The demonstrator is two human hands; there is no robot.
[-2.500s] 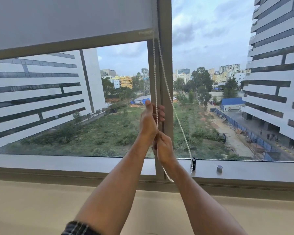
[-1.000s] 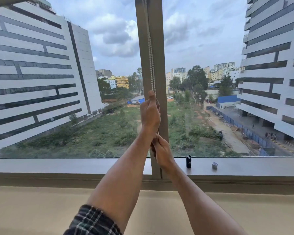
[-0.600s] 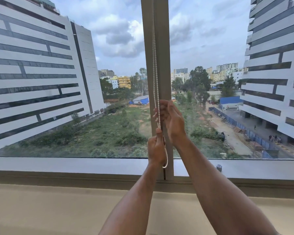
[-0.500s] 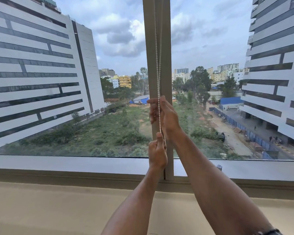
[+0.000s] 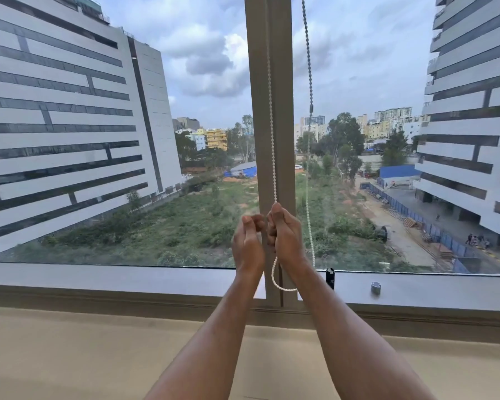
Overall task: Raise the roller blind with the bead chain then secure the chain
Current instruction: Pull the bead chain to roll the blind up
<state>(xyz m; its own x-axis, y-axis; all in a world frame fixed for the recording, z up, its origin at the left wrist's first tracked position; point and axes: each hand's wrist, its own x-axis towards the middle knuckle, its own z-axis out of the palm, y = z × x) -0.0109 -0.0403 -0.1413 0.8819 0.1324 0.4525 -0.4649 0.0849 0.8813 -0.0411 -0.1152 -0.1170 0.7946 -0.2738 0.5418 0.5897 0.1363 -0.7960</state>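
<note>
No blind fabric shows anywhere in my view, so I judge the raising is done or nearly so, and I am at the turn from pulling to securing. My right hand [image 5: 285,238] is closed in a fist around the white bead chain [image 5: 272,125], thumb up, right in front of the window mullion [image 5: 272,82]. My left hand [image 5: 247,243] sits just beside it at nine o'clock, fingers curled in towards the right hand; whether it actually pinches the chain I cannot tell, since the fingers hide the spot. The chain runs straight up the mullion toward twelve o'clock and out of sight, and below my right hand its slack hangs in a small loop [image 5: 280,284] at six o'clock, in front of the window sill [image 5: 127,277]. Another strand of chain [image 5: 309,67] hangs at one o'clock, dropping toward a small black clip [image 5: 330,277] on the sill at about four o'clock from my hands. A small grey cap [image 5: 375,287] sits further along. Next, I reckon, I must keep the chain taut so the blind does not slip, carry the loop over toward that clip and hook it there, if that is indeed the holder
</note>
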